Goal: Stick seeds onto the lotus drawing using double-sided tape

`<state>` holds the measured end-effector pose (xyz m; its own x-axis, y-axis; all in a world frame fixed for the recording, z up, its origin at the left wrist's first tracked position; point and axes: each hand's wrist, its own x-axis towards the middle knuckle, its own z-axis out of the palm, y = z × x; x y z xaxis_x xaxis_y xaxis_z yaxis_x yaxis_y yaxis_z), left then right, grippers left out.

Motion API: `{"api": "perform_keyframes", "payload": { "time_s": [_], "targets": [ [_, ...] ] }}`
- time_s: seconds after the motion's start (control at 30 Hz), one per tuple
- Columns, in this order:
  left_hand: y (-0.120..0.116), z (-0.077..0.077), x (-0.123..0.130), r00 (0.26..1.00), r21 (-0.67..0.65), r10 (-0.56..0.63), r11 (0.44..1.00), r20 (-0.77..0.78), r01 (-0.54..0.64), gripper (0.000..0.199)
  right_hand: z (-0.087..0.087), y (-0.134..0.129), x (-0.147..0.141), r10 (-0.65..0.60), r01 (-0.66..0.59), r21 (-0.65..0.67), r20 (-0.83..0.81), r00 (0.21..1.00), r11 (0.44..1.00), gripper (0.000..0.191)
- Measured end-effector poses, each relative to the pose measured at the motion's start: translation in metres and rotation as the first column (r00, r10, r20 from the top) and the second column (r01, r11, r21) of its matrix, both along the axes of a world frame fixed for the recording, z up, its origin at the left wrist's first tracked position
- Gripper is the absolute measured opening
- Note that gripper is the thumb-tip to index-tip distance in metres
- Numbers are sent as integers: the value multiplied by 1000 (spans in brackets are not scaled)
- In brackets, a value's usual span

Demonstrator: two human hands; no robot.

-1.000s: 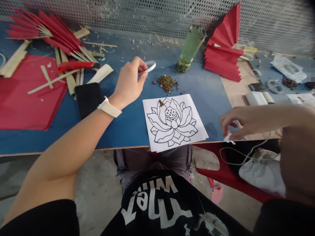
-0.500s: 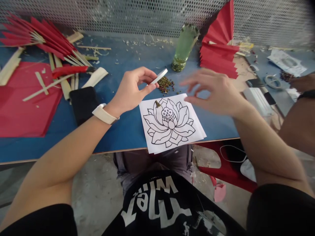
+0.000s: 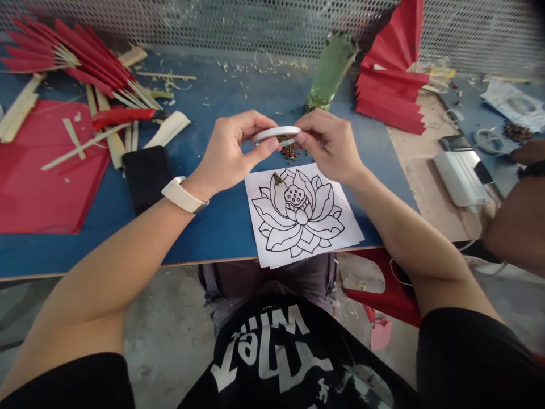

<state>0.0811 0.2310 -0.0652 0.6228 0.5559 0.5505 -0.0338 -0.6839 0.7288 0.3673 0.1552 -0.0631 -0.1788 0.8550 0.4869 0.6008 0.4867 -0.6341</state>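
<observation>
Between my hands is a thin white roll of tape point(image 3: 276, 132), held up over the table and seen almost edge-on. My left hand point(image 3: 242, 145) pinches its left side between thumb and fingers. At its right edge, my right hand point(image 3: 330, 142) is closed in a pinch of thumb and forefinger. Partly hidden behind the roll lies a small heap of green and brown beans or seeds point(image 3: 289, 152). Below my hands, a white sheet with a lotus line drawing point(image 3: 300, 218) overhangs the table's front edge. A small dark green piece point(image 3: 278, 179) rests on one upper petal.
A green-tinted bottle point(image 3: 332, 71) stands behind the heap. On the left are a black phone point(image 3: 147, 176), red paper point(image 3: 46, 182), a red-handled knife point(image 3: 123, 117) and wood strips. Folded red paper point(image 3: 392, 85), a white power bank point(image 3: 462, 177) and another person's arm point(image 3: 519, 221) are at right.
My right hand has moved left from open air to the roll's right edge and now pinches there. The roll has turned more level. The view has shifted slightly.
</observation>
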Motion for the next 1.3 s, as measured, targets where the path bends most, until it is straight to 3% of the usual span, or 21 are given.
{"api": "perform_keyframes", "payload": {
  "time_s": [0.1,0.2,0.3,0.4,0.57,0.77,1.0,1.1,1.3],
  "targets": [
    [-2,5,-1,999,-5,-27,1000,-26,27,62,-12,1,1,-14,16,26,-75,997,1000,85],
    [0,5,-2,998,-42,-55,998,-24,54,64,-24,4,0,2,1,14,-205,979,1000,79],
    [7,-2,-1,1000,-57,-14,998,6,15,62,-34,9,-2,58,-57,15,-323,944,998,70],
    [14,-10,-2,998,-3,63,998,14,-63,60,-37,11,-3,85,-65,67,-372,924,996,73],
    [8,-12,-2,989,175,145,974,22,-146,60,-30,4,-7,1,15,45,-333,943,999,67],
    [-7,-8,2,983,305,185,937,-22,-169,52,-35,-2,-15,26,10,114,-307,951,993,50],
    [-9,-6,3,986,388,169,908,1,-157,55,-26,-12,-15,-7,60,231,-226,974,971,31],
    [-15,-3,4,989,423,137,894,61,-150,46,-24,-15,-18,29,21,237,-207,978,971,30],
    [-22,3,0,988,435,157,889,2,-142,29,-28,-16,-25,-5,57,219,-230,973,974,32]
  ]
}}
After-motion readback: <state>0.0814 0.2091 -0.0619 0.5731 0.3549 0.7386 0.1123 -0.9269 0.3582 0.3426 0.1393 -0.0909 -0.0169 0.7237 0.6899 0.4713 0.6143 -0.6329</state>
